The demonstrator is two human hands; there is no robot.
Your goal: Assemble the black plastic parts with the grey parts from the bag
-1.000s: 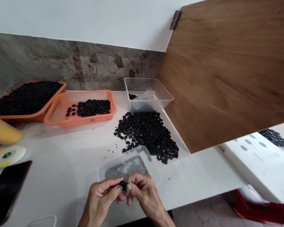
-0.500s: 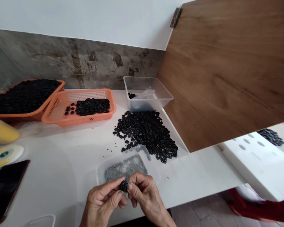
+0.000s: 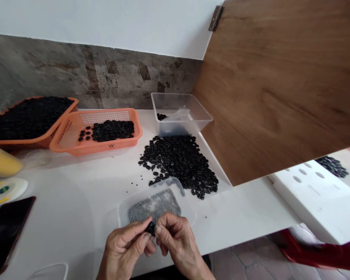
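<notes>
1. Head view, your hands: your left hand (image 3: 125, 249) and right hand (image 3: 176, 243) meet at the near edge of the white table (image 3: 76, 194), and both pinch one small black part (image 3: 151, 228) between thumb and fingertips. Each hand is clenched on that part alone. It sits in the air just above the near rim of the shallow clear tray (image 3: 156, 204), so a slip of either thumb could drop it past the table edge onto the floor.

2. Head view, the tray: the grey bits in it lie right under your knuckles. Lowering your wrists could nudge the tray towards the edge or tip it.

3. Head view, the loose stock: the pile of black parts (image 3: 179, 161) touches the tray's far corner and runs up to the clear tub (image 3: 181, 112). A sweep of your right forearm could scatter parts or mix them into the tray.

4. Head view, left side: the phone (image 3: 7, 229) lies near your left elbow's path; the orange basket (image 3: 97, 130) stands well apart and looks safe.
</notes>
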